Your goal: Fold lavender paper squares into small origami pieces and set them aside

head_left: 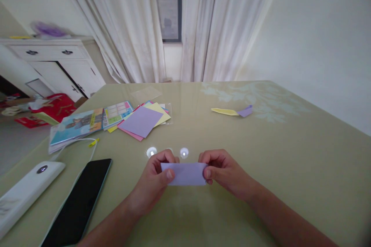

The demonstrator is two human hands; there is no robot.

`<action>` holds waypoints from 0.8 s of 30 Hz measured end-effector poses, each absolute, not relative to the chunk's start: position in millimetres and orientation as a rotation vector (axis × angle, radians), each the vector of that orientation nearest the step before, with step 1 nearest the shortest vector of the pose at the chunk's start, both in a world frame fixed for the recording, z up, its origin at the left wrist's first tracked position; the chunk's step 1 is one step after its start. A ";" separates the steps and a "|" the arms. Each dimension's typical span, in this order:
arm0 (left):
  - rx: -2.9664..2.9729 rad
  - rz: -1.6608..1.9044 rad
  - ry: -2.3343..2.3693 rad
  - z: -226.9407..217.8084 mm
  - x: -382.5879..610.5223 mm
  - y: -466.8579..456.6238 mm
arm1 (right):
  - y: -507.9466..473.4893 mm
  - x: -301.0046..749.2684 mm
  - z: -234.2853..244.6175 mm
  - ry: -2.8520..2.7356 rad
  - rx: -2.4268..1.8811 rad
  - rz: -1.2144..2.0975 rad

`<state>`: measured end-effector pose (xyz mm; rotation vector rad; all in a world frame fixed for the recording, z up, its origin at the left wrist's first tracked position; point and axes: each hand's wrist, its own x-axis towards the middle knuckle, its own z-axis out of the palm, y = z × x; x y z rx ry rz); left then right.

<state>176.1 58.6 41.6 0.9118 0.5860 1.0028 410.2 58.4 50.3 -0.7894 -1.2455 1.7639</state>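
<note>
Between my two hands is a narrow strip of purple paper [188,174], held level above the table near its front. My left hand [156,173] pinches the left end, with the thumb on the near face and the fingers behind. My right hand [222,170] grips the right end between thumb and curled fingers. Whether the strip is folded or a single layer I cannot tell. Beyond my right hand lies a folded paper piece, its left part yellow [224,112] and its right part purple [245,111].
A fanned stack of coloured paper [141,121] lies at the back left, beside booklets [77,125]. At the front left are a dark-screened phone [79,200] and a white power bank [29,193] with a cable [94,150]. Behind the glossy table [278,162] hang curtains [124,19].
</note>
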 end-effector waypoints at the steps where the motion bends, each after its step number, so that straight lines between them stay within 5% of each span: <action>1: 0.903 1.013 0.607 40.7 177.4 58.3 | 57.5 410.3 51.2 -1.248 -0.781 1.782; 20: 0.782 0.966 0.557 32.3 169.9 60.9 | 60.9 416.0 45.2 -1.047 -0.752 1.785; 24: 0.910 1.124 0.654 32.6 169.1 73.2 | 69.1 427.2 57.4 -1.258 -0.781 1.531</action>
